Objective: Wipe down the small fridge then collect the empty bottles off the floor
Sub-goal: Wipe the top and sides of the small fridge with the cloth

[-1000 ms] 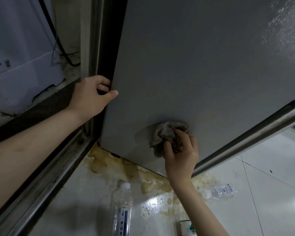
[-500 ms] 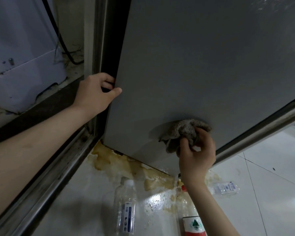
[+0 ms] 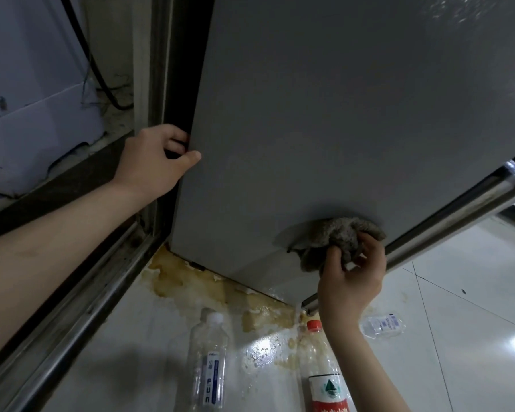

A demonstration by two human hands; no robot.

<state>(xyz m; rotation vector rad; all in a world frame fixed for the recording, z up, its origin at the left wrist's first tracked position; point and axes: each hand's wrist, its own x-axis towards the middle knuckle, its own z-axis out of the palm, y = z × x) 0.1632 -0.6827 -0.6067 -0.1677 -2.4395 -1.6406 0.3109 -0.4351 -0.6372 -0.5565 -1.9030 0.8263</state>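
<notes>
The right hand's fingers and thumb are curled round a crumpled grey-brown cloth rag, pinching it and pressing it against the lower part of the flat grey side panel of the small fridge, close to its bottom right corner. The left hand's fingers hook round the panel's left edge into the dark gap there, thumb lying on the grey face. A shiny metal rail runs along the fridge's lower right edge. Below, on the glossy white tiled floor with a yellow-brown stain, lie three bottles: a clear white-capped plastic one, a red-capped, red-labelled one beside the right forearm, and a small crushed clear one near the wrist.
</notes>
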